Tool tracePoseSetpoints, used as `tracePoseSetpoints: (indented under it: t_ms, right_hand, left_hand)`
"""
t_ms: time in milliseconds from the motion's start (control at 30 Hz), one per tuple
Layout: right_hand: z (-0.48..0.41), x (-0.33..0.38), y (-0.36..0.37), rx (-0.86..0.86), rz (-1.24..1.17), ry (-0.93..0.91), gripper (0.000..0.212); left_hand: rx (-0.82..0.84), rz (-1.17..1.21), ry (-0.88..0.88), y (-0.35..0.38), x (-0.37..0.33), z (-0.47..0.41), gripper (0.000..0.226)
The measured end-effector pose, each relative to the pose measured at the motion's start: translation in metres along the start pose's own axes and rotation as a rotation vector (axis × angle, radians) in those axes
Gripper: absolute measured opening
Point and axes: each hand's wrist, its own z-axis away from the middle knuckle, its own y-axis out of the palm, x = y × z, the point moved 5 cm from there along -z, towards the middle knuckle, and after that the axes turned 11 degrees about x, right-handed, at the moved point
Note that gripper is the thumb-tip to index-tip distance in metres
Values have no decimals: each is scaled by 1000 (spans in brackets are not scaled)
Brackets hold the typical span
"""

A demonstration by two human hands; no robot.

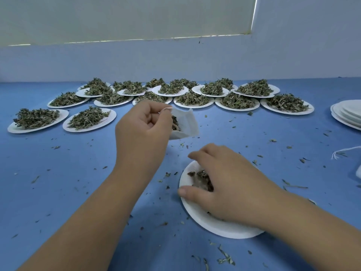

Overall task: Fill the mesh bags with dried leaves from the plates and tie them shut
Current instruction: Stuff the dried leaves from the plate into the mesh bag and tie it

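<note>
My left hand (142, 128) pinches the rim of a white mesh bag (185, 124) and holds it open above the blue table; dark dried leaves show inside its mouth. My right hand (224, 184) lies over a white paper plate (205, 218) near the front, its fingers curled around a small heap of dried leaves (201, 178). Most of that plate's leaves are hidden under the hand. Several more plates heaped with dried leaves (195, 98) stand in rows at the back of the table.
A stack of empty white plates (347, 114) sits at the right edge. A white string (343, 152) and a bit of white cloth (358, 173) lie beyond my right hand. Leaf crumbs are scattered over the blue table (78, 182). A pale wall rises behind.
</note>
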Motion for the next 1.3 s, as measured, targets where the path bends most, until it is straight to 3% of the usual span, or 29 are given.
tracePoseSetpoints:
  t_ms: [167,467,600,900,1000,1300]
  right_hand:
    - [-1,3,5,26,107,-66,62]
    - [4,-10,-2,27,9,-68,25]
    - [7,-25,-15,-3,-133,17,26]
    - [9,-14,-2,86,13,148,68]
    - [5,-3,4,66,111,125,60]
    - [4,-4,7,70,107,96,34]
  left_hand:
    - [6,-58,11,2,2,0,16]
    - [45,-69,5,6,3,2,18]
    - [44,-67,13,6,2,2,20]
    - [83,-105,47,11,1,3,16]
    - [88,-110,45,12,1,4,12]
    - [116,-128,70,13,3,4,15]
